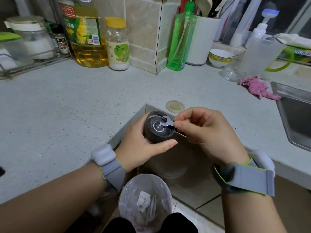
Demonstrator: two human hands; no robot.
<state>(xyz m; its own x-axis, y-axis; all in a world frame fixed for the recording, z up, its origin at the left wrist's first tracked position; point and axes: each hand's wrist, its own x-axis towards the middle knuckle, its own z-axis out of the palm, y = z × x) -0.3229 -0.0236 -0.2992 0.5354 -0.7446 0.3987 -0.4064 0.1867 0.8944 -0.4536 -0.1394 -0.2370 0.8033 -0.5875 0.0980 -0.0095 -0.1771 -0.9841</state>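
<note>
Currently, a dark cylindrical grinder (152, 133) is held in the left hand (143, 148), with fingers and thumb curled round its body and one end face turned up toward the camera. A whitish residue is noted on the ring of that face. A small flat metal wrench (165, 122) is pinched between thumb and forefinger of the right hand (207, 132). Its free end is laid over the end face near the centre nut. The other fingers of the right hand are curled in.

Both hands are held off the counter (67, 106), over the gap at its inner corner. Directly below the hands a lined bin (144, 197) is recorded, with pale scraps in it. Just beyond the right hand a small round lid (175, 106) lies flat on the counter. Farther beyond that hand, to its right, a crumpled pink cloth (257, 88) is seen beside the rim of a steel sink (289, 93). Well beyond the left hand a large oil bottle (85, 31) stands at the wall.
</note>
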